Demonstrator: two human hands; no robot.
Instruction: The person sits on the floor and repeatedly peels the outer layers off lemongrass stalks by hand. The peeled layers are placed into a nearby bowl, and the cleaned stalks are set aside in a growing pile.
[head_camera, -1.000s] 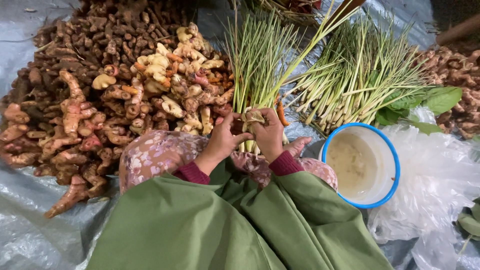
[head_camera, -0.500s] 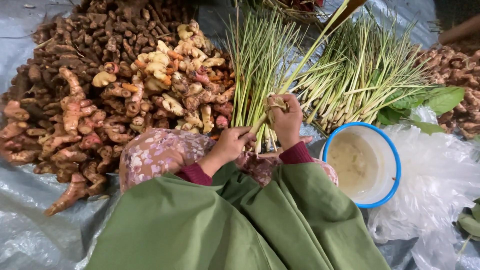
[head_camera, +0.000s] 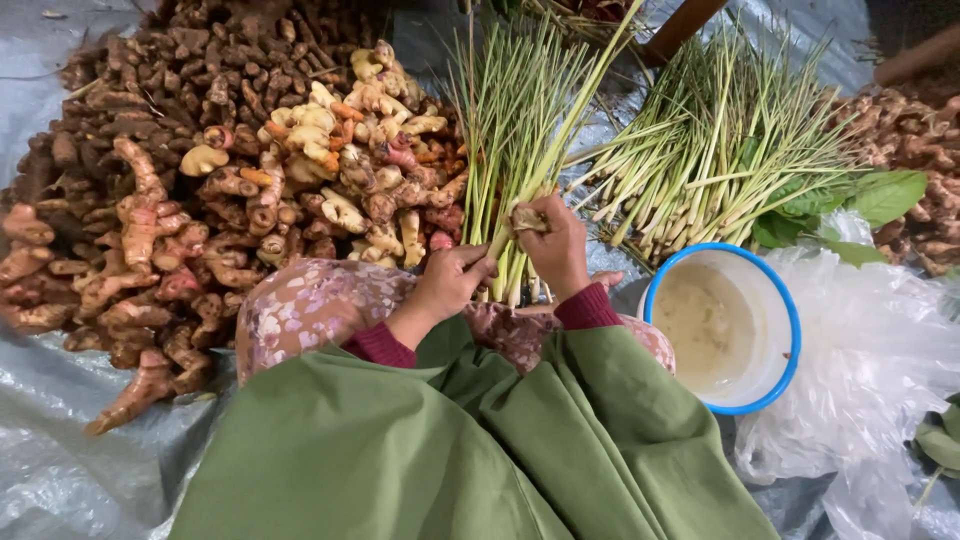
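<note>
Head view of a seated person in green sleeves working over a grey tarpaulin (head_camera: 60, 470) spread on the ground. The right hand (head_camera: 556, 245) is closed around the lower stems of a lemongrass bundle (head_camera: 515, 130), its fingers wrapped over a pale, papery scrap at the stalk bases. The left hand (head_camera: 450, 283) is curled just beside it, fingertips pinching the same stalks near their cut ends; whether it grips one stalk or several is hard to tell. The bundle stands nearly upright over the person's floral-clad knees (head_camera: 310, 305), at the middle of the tarpaulin, its green tips fanning toward the far edge. A second, loose heap of lemongrass (head_camera: 720, 150) lies to the right, beside broad green leaves (head_camera: 880, 195). Toward the left edge lies a large pile of brown and reddish rhizomes (head_camera: 150, 200), with paler ginger-like roots (head_camera: 350, 130) on its right flank. A white bowl with a blue rim (head_camera: 780, 300) sits near the right knee, touching crumpled clear plastic (head_camera: 870, 350).
</note>
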